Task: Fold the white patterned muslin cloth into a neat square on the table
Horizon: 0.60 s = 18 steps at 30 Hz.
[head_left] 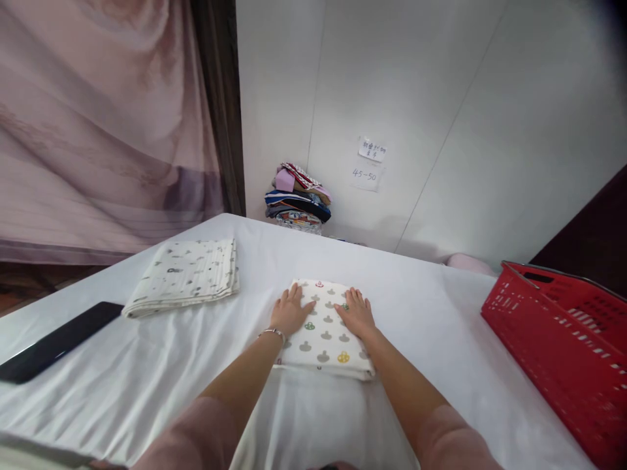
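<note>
A folded white cloth printed with small grey, green, yellow and red shapes lies on the white table sheet in front of me. My left hand rests flat on the cloth's left side, fingers stretched out, a thin bracelet on its wrist. On the cloth's right side my right hand also lies flat with its fingers spread. Neither hand holds anything.
A second folded cloth with grey specks lies at the left. A black flat object sits near the left edge. A red plastic basket stands at the right. A pile of folded clothes sits against the wall behind the table.
</note>
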Tool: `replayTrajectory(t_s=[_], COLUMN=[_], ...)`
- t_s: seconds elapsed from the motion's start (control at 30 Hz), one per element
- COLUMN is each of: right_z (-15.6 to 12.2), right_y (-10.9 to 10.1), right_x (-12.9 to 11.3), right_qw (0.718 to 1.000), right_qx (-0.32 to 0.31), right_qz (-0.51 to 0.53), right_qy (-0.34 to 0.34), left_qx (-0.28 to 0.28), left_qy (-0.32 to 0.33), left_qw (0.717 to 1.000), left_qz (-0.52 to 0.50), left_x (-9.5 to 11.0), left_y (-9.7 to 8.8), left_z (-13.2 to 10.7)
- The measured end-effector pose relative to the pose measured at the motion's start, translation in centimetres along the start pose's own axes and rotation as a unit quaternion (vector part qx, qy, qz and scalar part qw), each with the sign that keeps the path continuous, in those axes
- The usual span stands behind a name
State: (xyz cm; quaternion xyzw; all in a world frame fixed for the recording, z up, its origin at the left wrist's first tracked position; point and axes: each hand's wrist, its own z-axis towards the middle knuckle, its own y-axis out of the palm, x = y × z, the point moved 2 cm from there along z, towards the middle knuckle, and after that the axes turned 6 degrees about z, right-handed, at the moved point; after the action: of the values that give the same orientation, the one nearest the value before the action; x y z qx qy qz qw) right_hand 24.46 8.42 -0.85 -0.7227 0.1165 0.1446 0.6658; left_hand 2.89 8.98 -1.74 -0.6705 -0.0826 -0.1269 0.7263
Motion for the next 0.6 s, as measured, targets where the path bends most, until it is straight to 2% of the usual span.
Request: replayTrajectory(t_s=[0.13,0.2,0.3,0.43,0.53,0.6], right_z=[0.1,-0.4,-2.8,-7.2,-8.6,-7.9], right_y=[-0.8,-1.4,-1.4,-0.4,-0.5,-1.5], right_x=[0.1,0.8,2.7,4.3,4.7,5.2], right_qw=[0.999,0.993,0.958,0.896,0.882,0.882], right_qx=[-0.007,0.020,0.063,0.055,0.044,0.032], right_qz=[0.051,0.112,0.263,0.422,0.453,0.458], right_qy=[0.005,0.035,0.097,0.129,0.125,0.111], left_qx=[-0.001,-0.009,-0.012,-0.028,-0.039,-0.048], left_qy=[0.007,-0.002,-0.059,-0.115,-0.134,-0.136], left_qw=[1.000,0.999,0.995,0.990,0.988,0.987], left_qz=[-0.015,-0.045,-0.083,-0.076,-0.068,-0.072], left_x=[0.5,0.5,-0.3,-1.7,-1.9,-1.1], left_y=[-0.9,-1.7,-3.0,-4.0,-4.1,-3.8], left_z=[-0.1,-0.3,-1.2,-3.0,-4.3,-5.3])
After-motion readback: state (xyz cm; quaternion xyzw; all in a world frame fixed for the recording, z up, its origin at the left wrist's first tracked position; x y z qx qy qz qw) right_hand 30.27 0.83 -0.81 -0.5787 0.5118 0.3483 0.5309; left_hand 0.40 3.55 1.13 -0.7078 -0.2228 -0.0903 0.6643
